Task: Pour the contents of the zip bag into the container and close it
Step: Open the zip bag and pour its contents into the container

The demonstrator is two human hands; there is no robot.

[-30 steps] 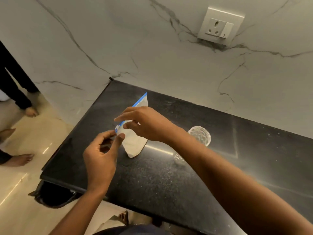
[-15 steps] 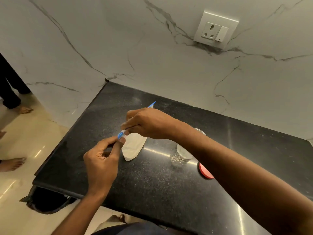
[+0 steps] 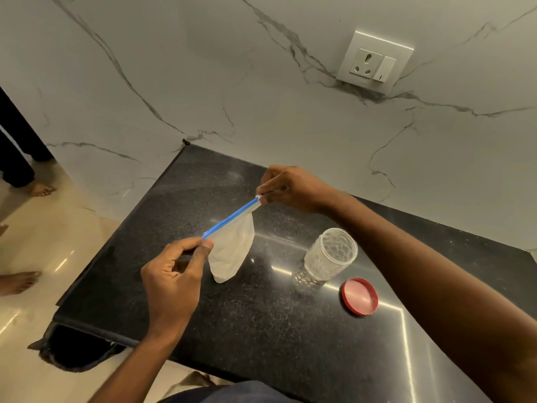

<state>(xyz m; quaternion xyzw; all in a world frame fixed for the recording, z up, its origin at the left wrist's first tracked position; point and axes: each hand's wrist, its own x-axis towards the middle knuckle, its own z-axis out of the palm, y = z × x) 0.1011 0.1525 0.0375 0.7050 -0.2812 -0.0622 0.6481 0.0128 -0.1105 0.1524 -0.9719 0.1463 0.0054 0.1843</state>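
A small zip bag point(image 3: 231, 250) with a blue zip strip and whitish contents hangs above the black counter point(image 3: 261, 330). My left hand point(image 3: 174, 274) pinches the near end of the zip strip. My right hand point(image 3: 290, 189) pinches the far end, so the strip is stretched straight between them. To the right of the bag stands a clear dimpled container point(image 3: 329, 257), upright and without its lid. Its red lid point(image 3: 359, 295) lies flat on the counter just right of the container.
A marble wall with a white power socket point(image 3: 374, 62) rises behind the counter. The counter's left edge drops to a glossy floor, where another person's bare feet point(image 3: 20, 282) stand. A dark object point(image 3: 72, 350) lies under the counter's front left corner.
My right hand slid along the zip strip away from my left hand, and the strip now spans the gap. The view shifted, so the container and red lid show fully.
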